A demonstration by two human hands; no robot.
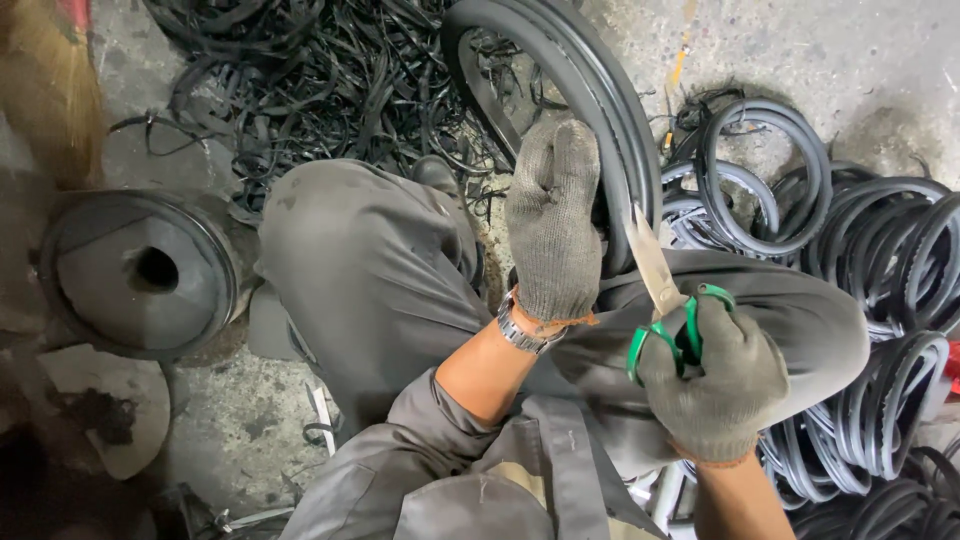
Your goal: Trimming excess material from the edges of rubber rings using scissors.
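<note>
My left hand [553,222], in a grey knit glove with a wristwatch below it, grips a large black rubber ring [600,95] that arcs up over my knees. My right hand [718,378], also gloved, holds green-handled scissors [662,300]. Their metal blades point up toward the ring, close beside my left hand. Whether the blades touch the rubber is hidden. Grey trouser legs [370,270] fill the middle of the view.
A tangle of thin black rubber strips [300,70] lies on the concrete floor ahead. Stacked black rubber rings [880,300] pile up at the right. A round dark disc with a centre hole [140,275] sits at the left, a broom [50,90] above it.
</note>
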